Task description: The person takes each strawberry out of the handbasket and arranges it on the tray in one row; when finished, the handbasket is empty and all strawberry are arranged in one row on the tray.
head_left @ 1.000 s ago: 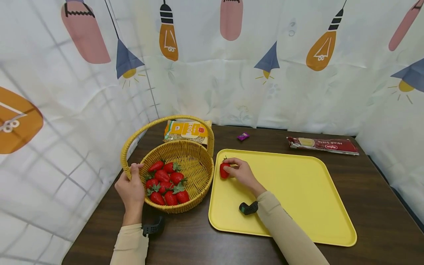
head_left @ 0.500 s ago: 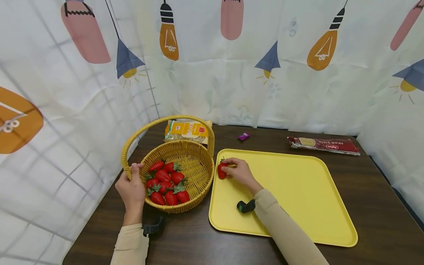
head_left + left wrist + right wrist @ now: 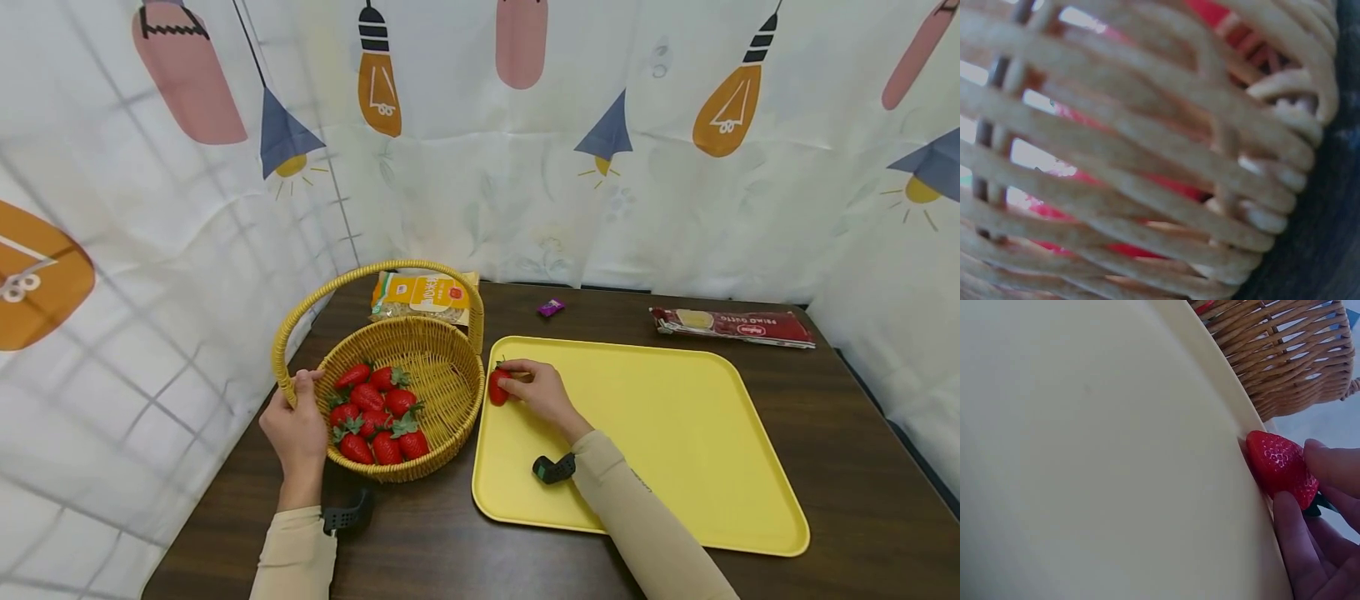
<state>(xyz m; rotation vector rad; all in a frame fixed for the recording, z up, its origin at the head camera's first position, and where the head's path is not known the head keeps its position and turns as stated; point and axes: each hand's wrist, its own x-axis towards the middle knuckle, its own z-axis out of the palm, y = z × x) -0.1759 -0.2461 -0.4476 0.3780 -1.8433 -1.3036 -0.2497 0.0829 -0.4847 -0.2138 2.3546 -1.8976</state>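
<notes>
A yellow wicker basket (image 3: pixel 450 454) with a tall arched handle stands left of centre, several red strawberries (image 3: pixel 367 398) gathered in its left half. My left hand (image 3: pixel 296 433) grips the basket at its left side, where the handle meets the rim. The left wrist view is filled by the basket's weave (image 3: pixel 1147 144), with red showing through the gaps. Between thumb and fingers my right hand (image 3: pixel 542 392) pinches one strawberry (image 3: pixel 1279 465) at the left edge of the yellow tray (image 3: pixel 645 433). Its tip points down by the tray's rim, and its green leaves face up.
Behind the basket lies an orange and clear food packet (image 3: pixel 427 297). A small purple wrapped candy (image 3: pixel 551 307) is behind the tray, and a long dark red packet (image 3: pixel 731 327) lies at the back right. A printed curtain (image 3: pixel 480 167) hangs along the table's back and left.
My right hand has shifted slightly left with the strawberry, closer to the tray's left rim. My left hand and the basket hold their place.
</notes>
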